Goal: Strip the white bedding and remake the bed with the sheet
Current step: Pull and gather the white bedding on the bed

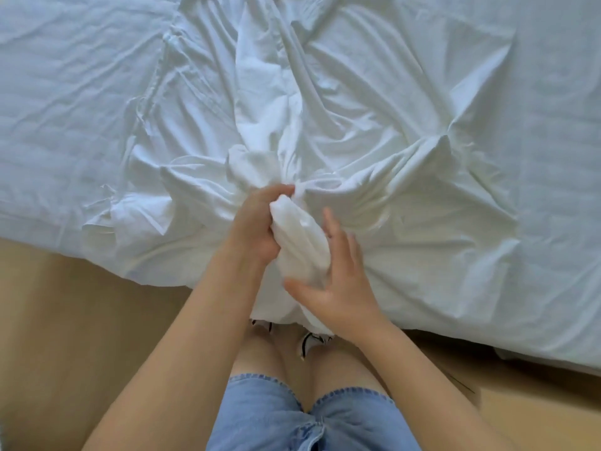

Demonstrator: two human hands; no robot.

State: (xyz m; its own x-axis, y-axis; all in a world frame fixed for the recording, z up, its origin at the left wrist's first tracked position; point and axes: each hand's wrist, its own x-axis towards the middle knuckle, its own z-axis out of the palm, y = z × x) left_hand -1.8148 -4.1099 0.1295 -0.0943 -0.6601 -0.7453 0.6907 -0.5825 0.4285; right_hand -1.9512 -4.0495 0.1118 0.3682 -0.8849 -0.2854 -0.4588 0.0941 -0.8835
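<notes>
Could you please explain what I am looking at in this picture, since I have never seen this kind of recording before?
There is no machine here. A person wears a camera on the head, so the single picture looks forward and down at their own arms. They stand on a wooden floor at the edge of a bed. A crumpled white sheet lies loose on the bed, gathered toward the person into a twisted bunch. The left hand has its grip curled round that bunch. The right hand lies against the bunch lower down, fingers straight and spread, touching rather than clutching it. Below are denim shorts and the tips of shoes.
</notes>
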